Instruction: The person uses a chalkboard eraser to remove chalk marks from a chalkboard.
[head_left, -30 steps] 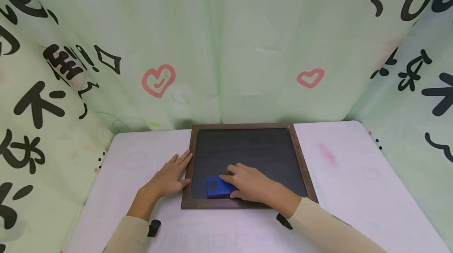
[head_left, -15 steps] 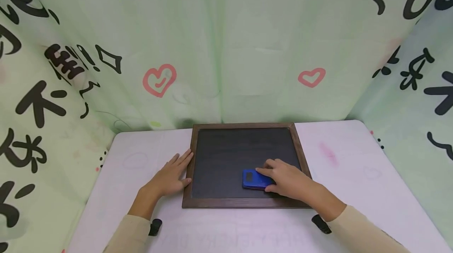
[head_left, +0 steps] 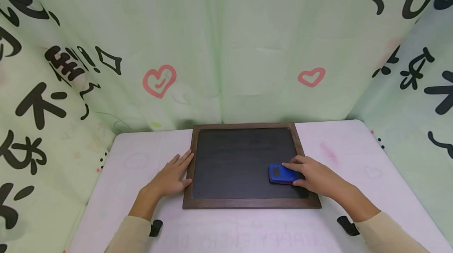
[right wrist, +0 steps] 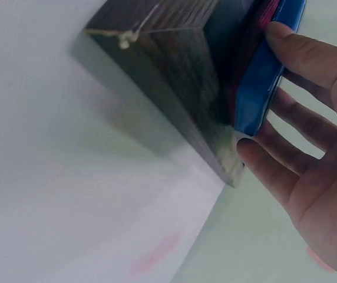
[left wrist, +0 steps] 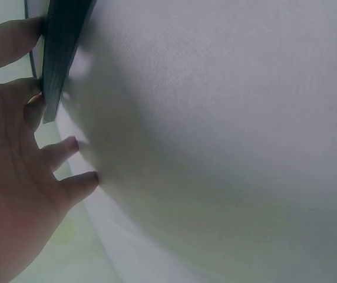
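A chalkboard (head_left: 240, 154) with a brown wooden frame lies on the table. My left hand (head_left: 169, 177) rests with fairly straight fingers against the frame's left side; in the left wrist view its thumb and some fingertips touch the dark frame edge (left wrist: 65, 53), while other fingers reach the tabletop. My right hand (head_left: 316, 176) grips a blue chalkboard eraser (head_left: 277, 174) near the board's lower right. In the right wrist view, the thumb and fingers hold the blue eraser body (right wrist: 257, 94) from both sides, its dark pinkish underside against the board. The eraser's right end is hidden under the hand.
The white table (head_left: 354, 158) carries a faint pink smudge (head_left: 328, 152) on its right side. Pale green curtains (head_left: 258, 48) with black characters and pink hearts enclose the table at the back and sides. Each wrist wears a black device (head_left: 348, 225).
My right hand has slid the blue eraser rightward across the chalkboard and slightly away from me, from the lower left to near the right frame. The left hand has stayed in place.
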{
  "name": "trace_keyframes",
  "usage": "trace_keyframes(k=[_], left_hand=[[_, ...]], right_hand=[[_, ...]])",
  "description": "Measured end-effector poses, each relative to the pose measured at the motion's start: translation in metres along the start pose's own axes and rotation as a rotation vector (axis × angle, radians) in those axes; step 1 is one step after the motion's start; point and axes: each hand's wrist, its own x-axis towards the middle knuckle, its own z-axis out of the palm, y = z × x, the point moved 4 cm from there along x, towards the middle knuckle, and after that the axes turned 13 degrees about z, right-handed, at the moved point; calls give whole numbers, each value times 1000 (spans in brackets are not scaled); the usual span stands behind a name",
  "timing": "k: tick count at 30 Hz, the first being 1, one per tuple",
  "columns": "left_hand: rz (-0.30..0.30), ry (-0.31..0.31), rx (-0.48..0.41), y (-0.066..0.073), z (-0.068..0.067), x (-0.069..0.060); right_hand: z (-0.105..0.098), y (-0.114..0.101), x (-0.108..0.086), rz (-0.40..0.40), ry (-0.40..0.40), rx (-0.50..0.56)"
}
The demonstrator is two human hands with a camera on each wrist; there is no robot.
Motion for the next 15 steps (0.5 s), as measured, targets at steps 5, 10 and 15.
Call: trace_keyframes(k=[5, 10, 15], left_hand=[[6, -5, -3, 3, -1, 1], [6, -7, 5, 3, -1, 0], [-6, -7, 2, 3, -2, -2]], right_hand=[[-2, 4, -1, 1, -11, 24], [-3, 1, 1, -28, -9, 17], [-2, -7, 5, -66, -6, -8]])
